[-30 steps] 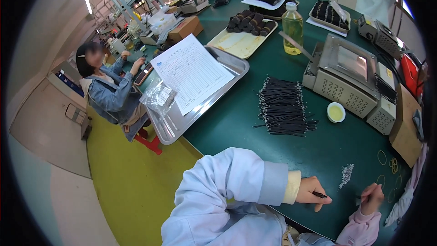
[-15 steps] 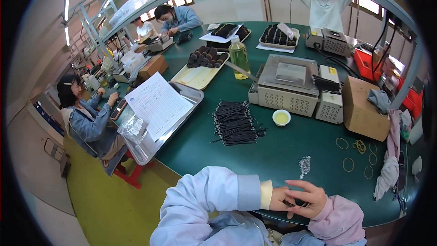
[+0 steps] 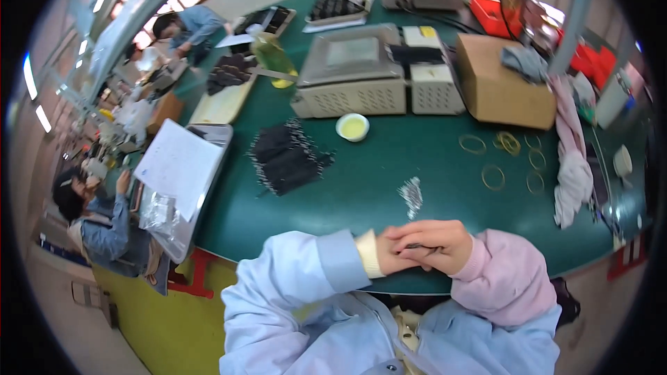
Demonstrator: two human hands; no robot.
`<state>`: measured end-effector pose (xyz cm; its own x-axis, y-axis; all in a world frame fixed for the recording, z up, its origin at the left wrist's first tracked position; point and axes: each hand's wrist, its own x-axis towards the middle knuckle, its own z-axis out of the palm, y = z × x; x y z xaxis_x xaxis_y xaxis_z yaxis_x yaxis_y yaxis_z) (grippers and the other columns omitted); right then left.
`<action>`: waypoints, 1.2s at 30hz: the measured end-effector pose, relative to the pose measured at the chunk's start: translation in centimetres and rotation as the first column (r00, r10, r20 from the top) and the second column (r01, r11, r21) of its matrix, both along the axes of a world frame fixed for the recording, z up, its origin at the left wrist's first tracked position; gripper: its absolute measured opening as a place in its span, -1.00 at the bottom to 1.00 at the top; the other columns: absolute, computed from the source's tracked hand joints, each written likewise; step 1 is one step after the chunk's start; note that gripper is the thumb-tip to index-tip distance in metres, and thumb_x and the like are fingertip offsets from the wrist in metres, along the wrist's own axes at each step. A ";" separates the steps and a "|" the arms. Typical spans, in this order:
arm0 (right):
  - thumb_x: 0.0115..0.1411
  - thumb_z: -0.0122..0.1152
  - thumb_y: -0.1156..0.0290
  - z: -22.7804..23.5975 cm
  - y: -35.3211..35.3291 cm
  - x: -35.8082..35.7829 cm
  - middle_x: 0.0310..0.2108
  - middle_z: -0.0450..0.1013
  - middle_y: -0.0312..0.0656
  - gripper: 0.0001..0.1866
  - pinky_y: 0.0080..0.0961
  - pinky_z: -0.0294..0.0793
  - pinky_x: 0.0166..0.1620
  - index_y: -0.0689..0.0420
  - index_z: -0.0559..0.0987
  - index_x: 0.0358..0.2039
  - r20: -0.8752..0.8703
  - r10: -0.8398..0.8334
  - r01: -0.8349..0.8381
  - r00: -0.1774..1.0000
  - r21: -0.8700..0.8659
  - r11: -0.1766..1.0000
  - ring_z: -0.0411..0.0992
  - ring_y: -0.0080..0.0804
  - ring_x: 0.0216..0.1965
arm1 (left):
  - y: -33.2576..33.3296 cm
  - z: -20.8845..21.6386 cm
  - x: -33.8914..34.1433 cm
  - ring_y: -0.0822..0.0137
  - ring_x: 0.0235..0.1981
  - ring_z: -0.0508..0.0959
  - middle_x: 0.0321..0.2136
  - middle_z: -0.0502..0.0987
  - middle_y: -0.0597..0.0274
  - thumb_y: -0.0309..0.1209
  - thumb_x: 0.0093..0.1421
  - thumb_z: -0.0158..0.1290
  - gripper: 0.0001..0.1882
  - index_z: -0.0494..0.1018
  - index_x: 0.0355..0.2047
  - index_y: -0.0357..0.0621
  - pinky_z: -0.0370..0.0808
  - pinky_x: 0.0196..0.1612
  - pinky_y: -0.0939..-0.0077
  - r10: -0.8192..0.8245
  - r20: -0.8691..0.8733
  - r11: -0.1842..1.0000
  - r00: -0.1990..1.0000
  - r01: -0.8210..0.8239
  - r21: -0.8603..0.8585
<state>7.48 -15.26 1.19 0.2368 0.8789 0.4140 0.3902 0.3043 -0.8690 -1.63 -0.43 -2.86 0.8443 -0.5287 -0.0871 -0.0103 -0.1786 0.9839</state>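
My left hand [image 3: 390, 253] and my right hand [image 3: 448, 239] are closed together over the near edge of the green table. The right lies over the left and covers most of its fingers. A thin dark piece [image 3: 420, 246], perhaps short black wire, shows between the right hand's fingers; its exact kind is unclear. What the left fingers hold is hidden. Just beyond the hands lies a small heap of tiny silvery pieces [image 3: 410, 198]. Farther left is a pile of short black wires [image 3: 286, 156] with pale ends. A white cup [image 3: 353, 127] of yellowish liquid stands beyond that.
A metal box machine [image 3: 354, 62] and a cardboard box [image 3: 507, 83] stand at the back. Rubber bands [image 3: 508, 143] and a cloth [image 3: 572, 187] lie at right. On the left is a metal tray [image 3: 217, 173] with paper [image 3: 179, 163]; a co-worker [image 3: 104, 222] sits beyond it.
The view has swung to the right and tilted down. My right hand has closed over the left, where before its fingers were spread around the dark piece.
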 end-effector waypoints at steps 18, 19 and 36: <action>0.14 0.04 0.57 0.0 2.4 -0.1 -0.13 0.42 -0.14 -0.82 -0.71 0.40 -0.24 0.32 0.51 -0.25 -0.518 -0.331 0.187 0.789 -0.311 0.932 0.41 -0.60 -0.28 | 0.9 3.2 -1.2 0.17 -0.58 0.50 -0.62 0.44 0.08 -0.31 0.27 -0.26 -0.68 0.16 -0.03 -0.23 0.43 -0.48 0.33 0.488 0.351 0.735 0.799 -0.593 0.330; 0.14 0.04 0.57 -0.1 2.4 -0.1 -0.13 0.42 -0.14 -0.82 -0.71 0.40 -0.24 0.32 0.51 -0.25 -0.519 -0.330 0.183 0.789 -0.314 0.932 0.41 -0.60 -0.28 | 1.0 3.0 -1.1 0.17 -0.58 0.50 -0.62 0.44 0.08 -0.31 0.27 -0.26 -0.68 0.16 -0.03 -0.23 0.43 -0.48 0.33 0.491 0.348 0.734 0.799 -0.595 0.329; 0.16 -0.03 0.61 0.3 2.5 -0.5 -0.19 0.47 -0.13 -0.67 -0.77 0.41 -0.25 0.26 0.43 -0.04 -0.628 -0.292 0.246 0.722 -0.162 0.956 0.42 -0.65 -0.30 | 1.4 2.1 -0.2 0.26 -0.77 0.40 -0.64 0.34 0.16 -0.28 0.29 -0.28 -0.67 0.14 -0.04 -0.24 0.38 -0.66 0.47 0.493 0.320 0.824 0.809 -0.552 0.127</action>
